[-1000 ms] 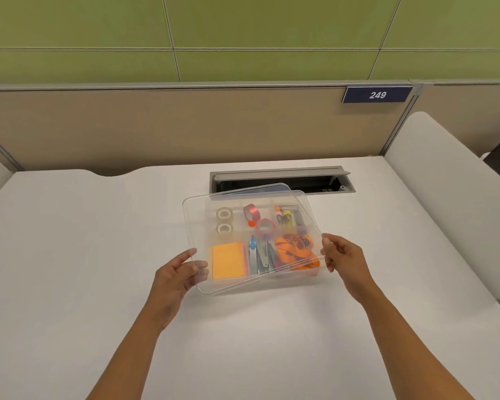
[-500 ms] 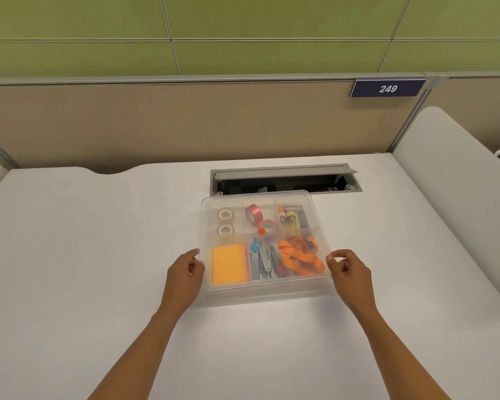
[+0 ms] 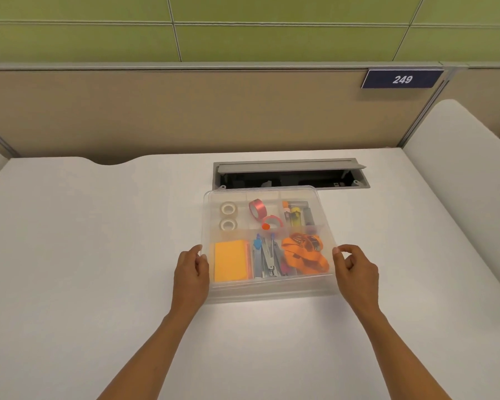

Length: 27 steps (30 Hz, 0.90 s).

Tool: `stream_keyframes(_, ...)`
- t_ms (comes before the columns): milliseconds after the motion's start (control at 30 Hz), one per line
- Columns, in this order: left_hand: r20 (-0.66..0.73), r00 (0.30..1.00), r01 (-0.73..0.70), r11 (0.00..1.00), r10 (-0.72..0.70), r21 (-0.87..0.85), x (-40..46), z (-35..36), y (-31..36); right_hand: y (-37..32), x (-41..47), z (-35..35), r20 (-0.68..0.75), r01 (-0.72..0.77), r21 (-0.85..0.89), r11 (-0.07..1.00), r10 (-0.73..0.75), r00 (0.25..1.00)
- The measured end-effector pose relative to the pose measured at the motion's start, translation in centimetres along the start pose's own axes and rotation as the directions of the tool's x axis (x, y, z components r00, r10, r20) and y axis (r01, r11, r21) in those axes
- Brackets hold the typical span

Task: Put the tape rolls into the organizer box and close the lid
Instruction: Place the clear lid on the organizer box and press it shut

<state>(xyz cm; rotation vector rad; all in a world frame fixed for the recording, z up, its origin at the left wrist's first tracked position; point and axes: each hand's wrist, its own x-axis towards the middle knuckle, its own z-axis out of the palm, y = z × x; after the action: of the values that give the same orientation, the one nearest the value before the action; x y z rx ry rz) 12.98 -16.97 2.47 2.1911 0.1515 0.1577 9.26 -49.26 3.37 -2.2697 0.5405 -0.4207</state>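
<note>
A clear plastic organizer box (image 3: 272, 293) sits on the white desk with its clear lid (image 3: 324, 217) lying flat on top. Through the lid I see two clear tape rolls (image 3: 228, 216) in the back left compartment and two red tape rolls (image 3: 261, 213) in the back middle one. My left hand (image 3: 191, 272) rests against the lid's left front edge, thumb and fingers pinched at the rim. My right hand (image 3: 355, 269) is at the right front edge, with its fingertips curled beside the rim.
The front compartments hold orange sticky notes (image 3: 231, 260), metal tools (image 3: 267, 259) and an orange strap (image 3: 305, 254); pens (image 3: 295, 215) lie at the back right. An open cable hatch (image 3: 289, 174) lies just behind the box. A beige partition (image 3: 156, 111) closes the desk's far edge.
The lid came down from a tilted hold above the box and now lies flat on it. Both hands moved down with it to the front corners.
</note>
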Motion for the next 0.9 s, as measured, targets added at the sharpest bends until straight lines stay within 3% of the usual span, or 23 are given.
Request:
stream_keyframes(167,-0.017,0.999,-0.028,1.000,0.028,0.007,0.4,0.3,0.5,0.3,0.3,-0.2,-0.033,0.005,0.033,0.999,-0.004,0.999)
stream_keyframes(500,0.047,0.999,0.009,0.999,-0.012,0.043,0.6,1.3,0.0,1.8,0.8,0.4,0.029,0.013,-0.190,0.982,-0.008,1.000)
stream_keyframes(900,0.066,0.996,0.056,0.998,-0.057,0.014,0.7,1.9,-0.6,2.3,0.5,1.3,0.072,0.016,-0.129,0.992,-0.007,0.997)
